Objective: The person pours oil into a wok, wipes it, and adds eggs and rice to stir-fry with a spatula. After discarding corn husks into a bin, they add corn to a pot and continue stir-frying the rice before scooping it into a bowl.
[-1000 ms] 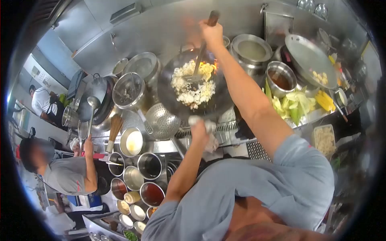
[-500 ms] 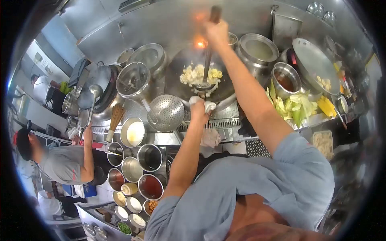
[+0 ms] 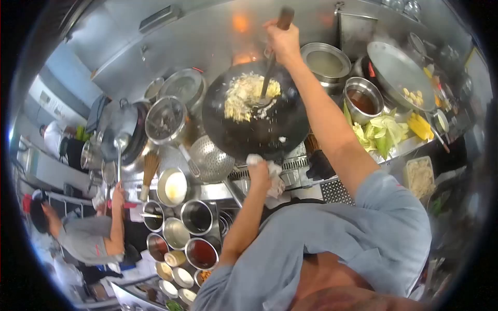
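Observation:
My right hand (image 3: 284, 44) is wrapped around the wooden handle of a long ladle (image 3: 271, 67), whose head is down among the food. A pale mix of white grains and yellow egg-like pieces (image 3: 241, 96) lies in a dark wok (image 3: 254, 136), with loose bits on the bare near side. My left hand (image 3: 259, 179) is closed on a white cloth (image 3: 275, 181) at the wok's near rim. The cloth hides the part of the rim it grips. The wok is tilted, its inside turned toward me.
A perforated strainer (image 3: 211, 159) and a bamboo brush (image 3: 150, 168) lie to the left, above several sauce pots (image 3: 201, 253). At right are a pot of brown liquid (image 3: 363, 101), leafy greens (image 3: 384, 136) and a large pale wok (image 3: 397, 72). A co-worker (image 3: 91, 236) stands at far left.
The wok has tipped and come nearer, showing more of its dark inside. The food has spread up and left. Flames behind the wok look smaller; the ladle is still in my right hand.

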Tool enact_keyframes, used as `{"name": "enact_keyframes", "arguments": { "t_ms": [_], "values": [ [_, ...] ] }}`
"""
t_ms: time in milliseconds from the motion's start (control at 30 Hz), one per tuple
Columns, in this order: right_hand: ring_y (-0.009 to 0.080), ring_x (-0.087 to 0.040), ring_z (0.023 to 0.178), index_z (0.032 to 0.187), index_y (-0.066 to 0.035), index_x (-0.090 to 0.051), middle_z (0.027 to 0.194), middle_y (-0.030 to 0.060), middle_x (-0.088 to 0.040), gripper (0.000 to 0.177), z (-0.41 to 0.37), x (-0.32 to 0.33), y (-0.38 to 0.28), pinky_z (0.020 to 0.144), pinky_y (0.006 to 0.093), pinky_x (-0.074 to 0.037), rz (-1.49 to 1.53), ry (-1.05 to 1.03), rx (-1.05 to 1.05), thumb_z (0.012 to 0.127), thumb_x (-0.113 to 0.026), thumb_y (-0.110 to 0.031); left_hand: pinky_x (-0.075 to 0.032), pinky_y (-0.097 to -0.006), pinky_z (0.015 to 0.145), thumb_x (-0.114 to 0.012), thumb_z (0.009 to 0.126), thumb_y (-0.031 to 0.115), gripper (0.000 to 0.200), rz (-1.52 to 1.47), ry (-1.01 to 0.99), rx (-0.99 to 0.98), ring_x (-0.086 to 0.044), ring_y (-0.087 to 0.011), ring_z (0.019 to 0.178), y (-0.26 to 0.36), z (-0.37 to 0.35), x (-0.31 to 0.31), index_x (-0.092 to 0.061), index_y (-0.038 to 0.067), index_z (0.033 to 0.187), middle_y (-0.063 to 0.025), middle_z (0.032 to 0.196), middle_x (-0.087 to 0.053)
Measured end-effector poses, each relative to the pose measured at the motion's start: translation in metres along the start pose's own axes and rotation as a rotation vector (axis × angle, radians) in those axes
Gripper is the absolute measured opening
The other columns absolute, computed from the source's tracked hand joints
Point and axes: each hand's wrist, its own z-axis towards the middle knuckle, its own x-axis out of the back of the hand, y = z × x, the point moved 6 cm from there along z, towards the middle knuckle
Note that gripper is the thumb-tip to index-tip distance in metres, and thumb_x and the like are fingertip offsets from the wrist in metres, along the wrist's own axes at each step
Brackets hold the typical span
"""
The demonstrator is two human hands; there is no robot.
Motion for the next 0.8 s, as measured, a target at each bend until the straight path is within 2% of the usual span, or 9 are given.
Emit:
{"name": "enact_keyframes", "arguments": {
  "t_ms": [167, 233, 267, 333, 367, 433, 567, 700, 800],
  "values": [
    [0.0102, -0.048, 0.051, 0.084, -0.006, -0.059, 0.063, 0.0000, -0.052, 0.007, -0.025, 0.026, -0.075, 0.046, 0.0261, -0.037, -0.060, 0.188, 0.274, 0.083, -0.059, -0.013, -0.050, -0.0428, 0.074, -0.060, 0.081, 0.017, 0.031, 0.195, 0.025, -0.012, -0.057, -0.0309, 0.101, 0.048, 0.058, 0.006, -0.053, 0.001, 0.107, -0.0166, 0.107, -0.059],
    [0.0129, -0.053, 0.064, 0.087, -0.005, -0.061, 0.071, 0.0033, -0.057, 0.011, -0.024, 0.055, -0.013, 0.059, 0.0282, -0.042, -0.175, 0.261, 0.271, 0.082, -0.061, -0.015, -0.047, -0.0439, 0.086, -0.073, 0.070, 0.025, 0.055, 1.312, -0.196, -0.499, -0.055, -0.0372, 0.105, 0.106, 0.076, -0.028, -0.053, 0.001, 0.115, -0.0206, 0.112, -0.058],
    [0.0143, -0.055, 0.070, 0.089, -0.004, -0.062, 0.075, 0.0050, -0.060, 0.013, -0.023, 0.059, 0.014, 0.065, 0.0293, -0.045, -0.175, 0.238, 0.226, 0.082, -0.063, -0.015, -0.045, -0.0445, 0.092, -0.079, 0.065, 0.029, 0.067, 1.491, -0.263, -0.649, -0.054, -0.0403, 0.107, 0.118, 0.082, -0.047, -0.053, 0.000, 0.119, -0.0226, 0.114, -0.058],
    [0.0151, -0.056, 0.069, 0.083, -0.003, -0.064, 0.073, 0.0054, -0.062, 0.013, -0.039, 0.042, 0.019, 0.069, 0.0293, -0.047, -0.091, 0.063, 0.076, 0.079, -0.066, -0.015, -0.052, -0.0413, 0.076, -0.063, 0.080, 0.022, 0.044, 0.591, -0.341, -0.493, -0.058, -0.0333, 0.095, 0.089, 0.142, -0.020, -0.051, 0.000, 0.116, -0.0171, 0.106, -0.059],
    [0.0143, -0.053, 0.063, 0.085, -0.002, -0.063, 0.067, 0.0066, -0.059, 0.014, -0.036, 0.043, 0.006, 0.061, 0.0306, -0.045, -0.325, 0.102, 0.386, 0.078, -0.066, -0.014, -0.052, -0.0390, 0.069, -0.055, 0.085, 0.020, 0.036, 0.427, -0.264, -0.320, -0.059, -0.0300, 0.090, 0.089, 0.136, -0.041, -0.051, -0.001, 0.114, -0.0154, 0.103, -0.060],
    [0.0216, -0.050, 0.057, 0.081, -0.001, -0.059, 0.064, 0.0138, -0.057, 0.015, -0.044, 0.034, 0.006, 0.057, 0.0361, -0.043, -0.168, 0.006, 0.254, 0.078, -0.064, -0.015, -0.052, -0.0342, 0.056, -0.045, 0.089, 0.017, 0.026, 0.033, -0.026, -0.018, -0.061, -0.0245, 0.079, 0.093, 0.091, -0.070, -0.050, -0.001, 0.108, -0.0132, 0.096, -0.060],
    [0.0238, -0.052, 0.057, 0.077, 0.000, -0.056, 0.064, 0.0152, -0.059, 0.013, 0.008, 0.016, -0.013, 0.057, 0.0371, -0.042, -0.235, 0.002, 0.022, 0.079, -0.061, -0.012, -0.049, -0.0292, 0.051, -0.044, 0.089, 0.018, 0.022, -0.090, -0.358, 0.142, -0.059, -0.0209, 0.067, 0.115, 0.008, -0.100, -0.051, 0.001, 0.101, -0.0109, 0.085, -0.060],
    [0.0224, -0.055, 0.058, 0.076, 0.000, -0.056, 0.064, 0.0127, -0.060, 0.012, 0.002, 0.002, -0.045, 0.056, 0.0382, -0.042, -0.280, 0.024, 0.214, 0.079, -0.060, -0.011, -0.049, -0.0263, 0.056, -0.043, 0.090, 0.018, 0.022, -0.066, -0.290, 0.081, -0.057, -0.0174, 0.069, 0.080, 0.056, -0.085, -0.052, -0.001, 0.097, -0.0078, 0.081, -0.057],
    [0.0247, -0.059, 0.063, 0.083, -0.001, -0.060, 0.071, 0.0139, -0.063, 0.010, -0.010, 0.028, -0.056, 0.060, 0.0378, -0.045, -0.114, 0.061, 0.194, 0.077, -0.060, -0.010, -0.052, -0.0296, 0.062, -0.045, 0.089, 0.019, 0.020, -0.089, -0.099, 0.110, -0.059, -0.0204, 0.076, 0.033, -0.013, -0.065, -0.053, 0.002, 0.095, -0.0093, 0.087, -0.058]
  ]
}}
